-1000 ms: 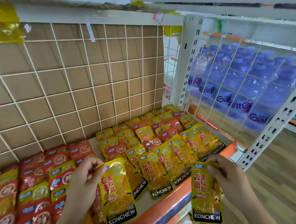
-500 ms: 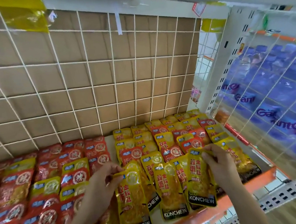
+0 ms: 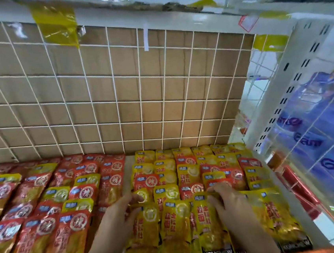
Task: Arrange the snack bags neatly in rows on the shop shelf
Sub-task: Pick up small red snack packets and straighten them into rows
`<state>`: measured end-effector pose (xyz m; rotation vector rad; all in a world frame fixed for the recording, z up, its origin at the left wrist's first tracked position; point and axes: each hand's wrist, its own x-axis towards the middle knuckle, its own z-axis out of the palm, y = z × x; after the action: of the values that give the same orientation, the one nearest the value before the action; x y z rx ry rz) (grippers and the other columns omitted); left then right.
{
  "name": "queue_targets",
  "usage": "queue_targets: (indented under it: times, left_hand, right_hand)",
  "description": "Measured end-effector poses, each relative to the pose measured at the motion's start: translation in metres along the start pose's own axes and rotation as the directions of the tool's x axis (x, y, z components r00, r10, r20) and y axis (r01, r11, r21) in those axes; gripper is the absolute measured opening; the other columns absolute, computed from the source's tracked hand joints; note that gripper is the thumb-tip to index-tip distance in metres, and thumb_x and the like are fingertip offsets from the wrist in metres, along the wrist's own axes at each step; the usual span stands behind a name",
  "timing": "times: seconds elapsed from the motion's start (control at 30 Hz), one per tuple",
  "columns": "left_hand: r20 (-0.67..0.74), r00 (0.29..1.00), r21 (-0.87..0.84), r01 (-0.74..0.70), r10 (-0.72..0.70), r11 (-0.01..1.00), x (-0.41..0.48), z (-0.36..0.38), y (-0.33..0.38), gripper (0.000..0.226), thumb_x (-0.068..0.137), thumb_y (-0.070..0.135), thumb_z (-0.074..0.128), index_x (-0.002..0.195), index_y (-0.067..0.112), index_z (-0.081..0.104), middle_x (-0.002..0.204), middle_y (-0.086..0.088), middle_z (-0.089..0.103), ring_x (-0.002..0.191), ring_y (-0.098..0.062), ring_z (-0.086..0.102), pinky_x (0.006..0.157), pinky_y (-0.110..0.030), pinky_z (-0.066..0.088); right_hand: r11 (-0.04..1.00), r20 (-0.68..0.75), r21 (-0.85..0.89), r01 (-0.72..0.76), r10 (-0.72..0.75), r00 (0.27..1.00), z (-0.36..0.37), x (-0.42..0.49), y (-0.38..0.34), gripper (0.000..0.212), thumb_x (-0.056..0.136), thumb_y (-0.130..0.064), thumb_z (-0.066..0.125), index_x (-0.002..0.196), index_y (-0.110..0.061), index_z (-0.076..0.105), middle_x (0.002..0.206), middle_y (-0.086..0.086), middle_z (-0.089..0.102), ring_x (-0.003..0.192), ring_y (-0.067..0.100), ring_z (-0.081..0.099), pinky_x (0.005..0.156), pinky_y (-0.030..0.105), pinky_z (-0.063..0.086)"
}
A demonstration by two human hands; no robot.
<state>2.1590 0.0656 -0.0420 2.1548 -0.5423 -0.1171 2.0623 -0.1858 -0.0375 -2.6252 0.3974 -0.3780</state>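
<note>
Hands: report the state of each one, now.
Left hand: pinching the top of a yellow snack bag.
Right hand: pinching the top of a second yellow snack bag.

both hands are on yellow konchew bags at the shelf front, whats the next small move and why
Probably let go and smooth both flat: the left hand pinches the top of one yellow KONCHEW bag, the right hand grips another yellow bag by its top, and both bags already lie in the front row, overlapping neighbours.
</note>
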Motion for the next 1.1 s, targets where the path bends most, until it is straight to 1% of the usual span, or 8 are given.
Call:
queue_targets:
  times: [0.13,0.2,0.3,0.47,0.6,0.7,0.93,1.1]
  left_hand:
    - [-0.111,0.993,0.073,0.04,-0.032,0.997,-0.007,0.01,0.003,0.031,0.084,0.006,0.064,0.096,0.033,0.054,0.09,0.022,0.058,0.087,-0.003,0.058,0.069,-0.008,0.042]
    - [-0.129,0.992,0.146,0.023,-0.004,0.989,-0.009,0.013,0.001,0.027,0.082,0.005,0.066,0.096,0.028,0.059,0.091,0.025,0.053,0.089,-0.005,0.055,0.072,-0.009,0.042]
    - [-0.138,0.989,0.266,-0.008,0.046,0.964,-0.009,0.013,-0.006,0.025,0.078,0.009,0.071,0.098,0.023,0.064,0.102,0.014,0.055,0.097,-0.008,0.051,0.082,-0.03,0.046]
    - [-0.139,0.972,0.375,-0.123,0.187,0.919,0.008,-0.001,0.004,0.024,0.08,0.012,0.069,0.102,0.02,0.064,0.102,0.007,0.061,0.096,-0.005,0.051,0.077,-0.023,0.041]
    - [-0.044,0.991,0.306,-0.106,0.125,0.946,0.035,-0.004,0.01,0.028,0.091,0.025,0.056,0.119,0.023,0.058,0.11,0.014,0.052,0.104,-0.006,0.052,0.081,-0.013,0.036]
    - [0.041,0.996,0.385,-0.091,0.081,0.919,0.054,0.002,0.007,0.035,0.093,0.032,0.052,0.127,0.029,0.051,0.123,0.014,0.05,0.118,-0.008,0.048,0.094,-0.02,0.039]
    - [0.151,0.988,0.539,-0.047,-0.041,0.841,0.071,0.008,-0.006,0.049,0.091,0.049,0.046,0.137,0.031,0.04,0.142,0.01,0.036,0.13,-0.011,0.037,0.112,-0.034,0.027]
    - [0.154,0.988,0.553,-0.073,-0.016,0.83,0.083,0.008,-0.008,0.046,0.085,0.05,0.055,0.126,0.031,0.044,0.129,0.012,0.042,0.123,-0.008,0.04,0.104,-0.029,0.029]
  right_hand:
    - [0.991,0.09,-0.073,0.114,-0.107,0.99,0.005,0.003,0.007,0.022,0.094,-0.029,0.05,0.113,-0.023,0.059,0.109,-0.014,0.047,0.1,0.0,0.04,0.086,0.013,0.031]
    - [0.985,0.05,-0.079,0.152,-0.148,0.988,0.01,0.002,0.008,0.02,0.089,-0.026,0.059,0.107,-0.02,0.064,0.101,-0.01,0.052,0.094,0.003,0.042,0.086,0.02,0.04]
    - [0.989,-0.022,-0.055,0.137,-0.138,0.99,0.012,0.003,0.012,0.02,0.081,-0.023,0.069,0.101,-0.02,0.067,0.094,-0.011,0.051,0.089,0.003,0.045,0.08,0.021,0.038]
    - [0.978,-0.094,-0.089,0.189,-0.197,0.976,0.007,0.02,0.005,0.013,0.078,-0.022,0.067,0.09,-0.023,0.068,0.088,-0.009,0.062,0.083,0.012,0.061,0.074,0.024,0.044]
    - [0.97,0.13,-0.11,0.216,-0.201,0.971,0.006,0.036,-0.008,0.027,0.094,-0.032,0.05,0.118,-0.023,0.058,0.117,-0.007,0.053,0.116,0.015,0.046,0.103,0.032,0.035]
    - [0.963,0.259,-0.189,0.19,-0.138,0.956,0.006,0.044,-0.014,0.043,0.094,-0.043,0.044,0.134,-0.028,0.043,0.13,-0.01,0.04,0.126,0.011,0.032,0.106,0.027,0.027]
    - [0.95,0.352,-0.265,0.165,-0.064,0.934,0.006,0.054,-0.02,0.049,0.089,-0.039,0.055,0.132,-0.023,0.038,0.13,-0.005,0.041,0.127,0.016,0.035,0.108,0.031,0.025]
    - [0.951,0.397,-0.279,0.133,-0.012,0.918,0.011,0.063,-0.024,0.041,0.086,-0.035,0.059,0.123,-0.021,0.045,0.129,-0.006,0.046,0.126,0.015,0.038,0.11,0.032,0.025]
